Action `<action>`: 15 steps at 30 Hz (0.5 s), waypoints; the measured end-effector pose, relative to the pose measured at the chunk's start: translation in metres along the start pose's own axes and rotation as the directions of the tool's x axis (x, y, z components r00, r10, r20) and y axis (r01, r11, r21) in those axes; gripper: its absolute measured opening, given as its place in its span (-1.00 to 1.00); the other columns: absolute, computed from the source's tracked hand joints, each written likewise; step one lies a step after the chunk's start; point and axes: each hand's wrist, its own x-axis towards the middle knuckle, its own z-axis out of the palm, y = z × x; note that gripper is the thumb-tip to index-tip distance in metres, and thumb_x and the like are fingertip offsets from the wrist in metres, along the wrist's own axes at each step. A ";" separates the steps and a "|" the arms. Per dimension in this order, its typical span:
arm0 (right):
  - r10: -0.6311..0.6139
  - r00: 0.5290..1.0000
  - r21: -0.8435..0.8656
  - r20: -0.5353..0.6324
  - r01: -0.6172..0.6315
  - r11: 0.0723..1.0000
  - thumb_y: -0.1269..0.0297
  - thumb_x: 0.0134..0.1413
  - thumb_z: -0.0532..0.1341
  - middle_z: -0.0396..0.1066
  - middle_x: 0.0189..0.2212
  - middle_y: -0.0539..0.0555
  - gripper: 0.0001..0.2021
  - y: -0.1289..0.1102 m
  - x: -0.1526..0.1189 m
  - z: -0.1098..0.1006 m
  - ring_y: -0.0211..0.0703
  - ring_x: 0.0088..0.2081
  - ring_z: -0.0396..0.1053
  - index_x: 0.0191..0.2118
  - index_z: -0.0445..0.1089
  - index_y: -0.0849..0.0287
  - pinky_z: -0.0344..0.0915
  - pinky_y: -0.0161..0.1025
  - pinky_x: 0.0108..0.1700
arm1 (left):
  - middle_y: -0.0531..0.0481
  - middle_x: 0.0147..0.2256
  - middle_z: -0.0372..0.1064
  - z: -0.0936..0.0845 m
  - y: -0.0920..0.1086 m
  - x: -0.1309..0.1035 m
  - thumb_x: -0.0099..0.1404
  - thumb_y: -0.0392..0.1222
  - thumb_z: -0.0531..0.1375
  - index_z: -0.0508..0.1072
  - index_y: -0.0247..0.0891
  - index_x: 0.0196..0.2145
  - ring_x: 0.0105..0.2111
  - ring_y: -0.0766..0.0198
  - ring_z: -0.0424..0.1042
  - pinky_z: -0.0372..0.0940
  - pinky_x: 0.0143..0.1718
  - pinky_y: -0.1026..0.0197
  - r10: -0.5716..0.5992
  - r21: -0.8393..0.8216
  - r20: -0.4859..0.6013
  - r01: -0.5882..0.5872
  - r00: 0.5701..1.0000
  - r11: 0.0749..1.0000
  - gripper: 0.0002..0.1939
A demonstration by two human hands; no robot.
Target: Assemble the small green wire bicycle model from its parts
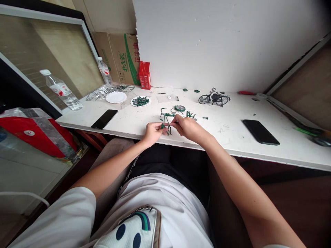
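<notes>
Near the front edge of the white table, a dark green model bicycle frame (167, 120) is held between my hands. My left hand (153, 132) is closed on its lower left part. The fingertips of my right hand (184, 126) pinch the frame from the right side. Just behind the hands lie a green wheel (180, 108) and more small green parts (190, 114). A white plate (132, 102) holds a pile of green pieces. Farther back at the right stands an assembled black model bicycle (214, 97).
A phone (104, 119) lies left and a black phone (260, 132) right on the table (219, 137). An empty white plate (116, 97), water bottles (64, 91), a red box (145, 75) and a carton (120, 57) are at the back left.
</notes>
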 end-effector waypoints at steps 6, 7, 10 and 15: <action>-0.005 0.999 -0.085 -0.049 0.001 0.996 0.08 0.52 0.11 0.42 -0.54 0.03 -0.74 -0.004 0.000 0.001 -0.14 -0.55 0.29 -0.10 0.39 0.17 0.04 -0.24 -0.37 | -0.08 -0.45 0.57 -0.001 -0.001 0.001 0.14 -0.07 0.45 0.68 -0.38 -0.20 -0.48 0.20 0.55 0.41 -0.42 0.20 0.038 0.025 -0.002 -0.038 0.999 0.999 -0.66; -0.011 0.998 -0.087 -0.065 0.005 0.996 0.07 0.52 0.10 0.43 -0.54 0.03 -0.72 -0.003 0.001 0.001 -0.14 -0.54 0.30 -0.10 0.41 0.17 0.04 -0.24 -0.37 | -0.07 -0.44 0.57 0.000 0.000 0.001 0.14 -0.06 0.45 0.68 -0.37 -0.19 -0.48 0.20 0.54 0.40 -0.42 0.21 0.045 0.026 -0.007 -0.045 0.999 0.999 -0.64; -0.026 0.994 -0.083 -0.102 0.018 0.996 0.04 0.52 0.10 0.49 -0.52 0.07 -0.67 0.001 0.001 0.000 -0.12 -0.52 0.37 -0.10 0.48 0.16 0.08 -0.24 -0.36 | -0.07 -0.44 0.57 0.001 0.002 0.001 0.18 -0.01 0.44 0.67 -0.38 -0.13 -0.48 0.23 0.52 0.35 -0.44 0.23 0.051 0.019 -0.031 -0.051 0.998 0.999 -0.59; -0.066 0.981 -0.052 -0.180 0.058 0.997 0.00 0.47 0.15 0.60 -0.33 0.18 -0.66 0.008 0.002 0.002 0.02 -0.31 0.53 -0.10 0.58 0.10 0.22 -0.20 -0.27 | -0.12 -0.33 0.60 0.002 0.001 0.000 0.27 0.07 0.40 0.63 -0.39 -0.02 -0.47 0.29 0.48 0.34 -0.42 0.24 0.079 0.007 -0.022 -0.079 0.997 0.997 -0.51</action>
